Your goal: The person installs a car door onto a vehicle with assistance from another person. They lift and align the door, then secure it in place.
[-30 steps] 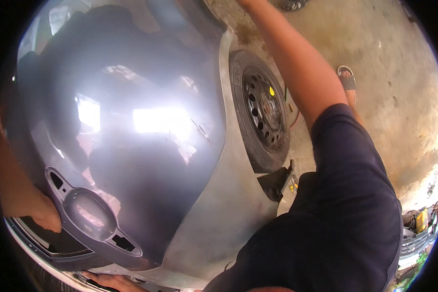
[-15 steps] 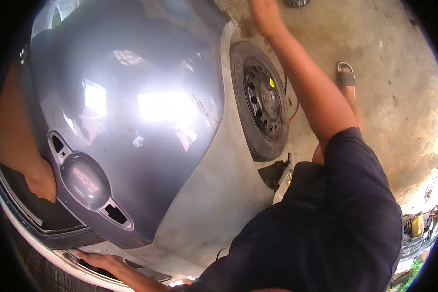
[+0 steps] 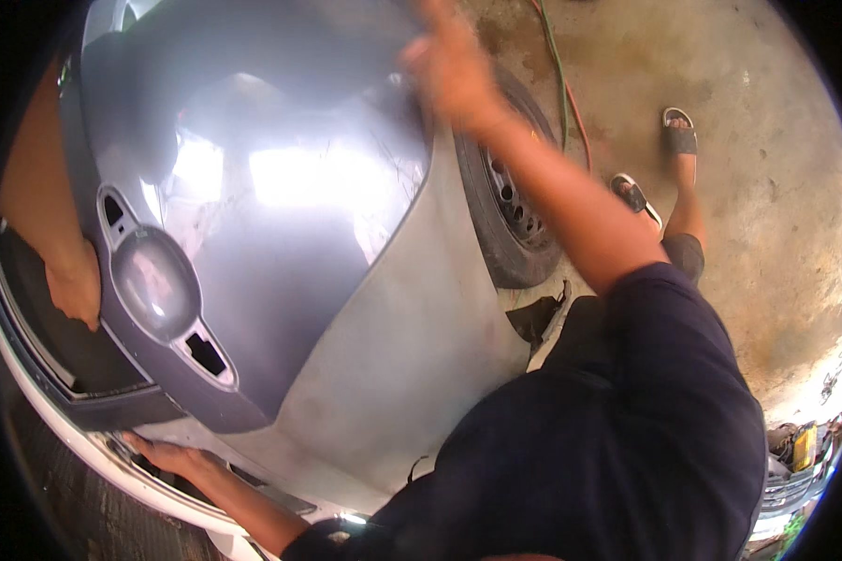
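Observation:
A glossy grey car door [image 3: 271,355] with its outer handle removed lies before me. Its oval handle recess [image 3: 156,282] has a cut-out at each end. Over the far edge of this panel my right hand [image 3: 451,79] is raised, blurred, empty, with thumb and finger apart. At lower left my left hand [image 3: 168,455] rests on the edge of the pale body frame [image 3: 192,435], fingers stretched out; nothing shows in it. Another person's hand [image 3: 75,285] hangs over the dark window beside the recess.
Right of the door is a dull grey body panel [image 3: 393,309], then a wheel [image 3: 524,215] on a black steel rim. Green and red hoses [image 3: 559,65] run over the concrete floor. Sandalled feet [image 3: 680,136] stand there. Loose parts [image 3: 800,449] lie at lower right.
My right hand has come into view and swung left over the door panel's far edge. My left hand stays on the frame. A second sandalled foot now shows beside the wheel.

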A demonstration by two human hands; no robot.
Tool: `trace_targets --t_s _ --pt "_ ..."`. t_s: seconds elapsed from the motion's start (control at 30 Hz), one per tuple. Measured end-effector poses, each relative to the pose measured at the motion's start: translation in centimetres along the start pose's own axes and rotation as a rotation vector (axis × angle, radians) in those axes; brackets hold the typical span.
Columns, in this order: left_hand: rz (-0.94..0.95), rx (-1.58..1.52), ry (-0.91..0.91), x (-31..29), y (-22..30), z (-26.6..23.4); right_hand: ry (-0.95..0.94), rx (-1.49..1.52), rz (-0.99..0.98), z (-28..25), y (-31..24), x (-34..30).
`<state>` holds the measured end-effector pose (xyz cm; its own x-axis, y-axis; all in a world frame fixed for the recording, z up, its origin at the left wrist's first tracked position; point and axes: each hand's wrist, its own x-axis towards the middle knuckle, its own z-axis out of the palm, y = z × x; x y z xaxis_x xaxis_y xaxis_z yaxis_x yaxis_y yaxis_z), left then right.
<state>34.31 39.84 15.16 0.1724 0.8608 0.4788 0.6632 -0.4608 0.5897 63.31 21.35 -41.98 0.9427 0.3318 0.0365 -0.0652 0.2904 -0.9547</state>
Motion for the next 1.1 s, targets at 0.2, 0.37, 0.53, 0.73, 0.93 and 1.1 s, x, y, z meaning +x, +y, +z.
trace_targets --t_s 0.2,0.37,0.53,0.73,0.93,1.1 --pt "0.049 0.008 -0.024 0.8 -0.2 -0.4 -0.237 -0.245 -0.045 2.6 -3.6 -2.3" --pt "0.038 -0.057 0.016 0.9 -0.6 -0.5 -0.136 -0.301 -0.433 0.9 -10.2 -6.3" --pt "0.027 0.085 0.184 -0.1 0.0 0.7 -0.301 -0.415 -0.238 5.6 -12.2 -8.7" --pt "-0.039 -0.215 0.053 -0.9 0.4 1.7 -0.256 -0.404 -0.437 4.9 -11.4 -9.6" --pt "-0.093 -0.179 0.106 -0.5 0.2 1.5 -0.329 -0.421 -0.311 7.4 -13.1 -9.8" --pt "-0.051 -0.163 0.135 -0.2 0.3 1.4 -0.296 -0.407 -0.393 6.9 -14.3 -8.6"
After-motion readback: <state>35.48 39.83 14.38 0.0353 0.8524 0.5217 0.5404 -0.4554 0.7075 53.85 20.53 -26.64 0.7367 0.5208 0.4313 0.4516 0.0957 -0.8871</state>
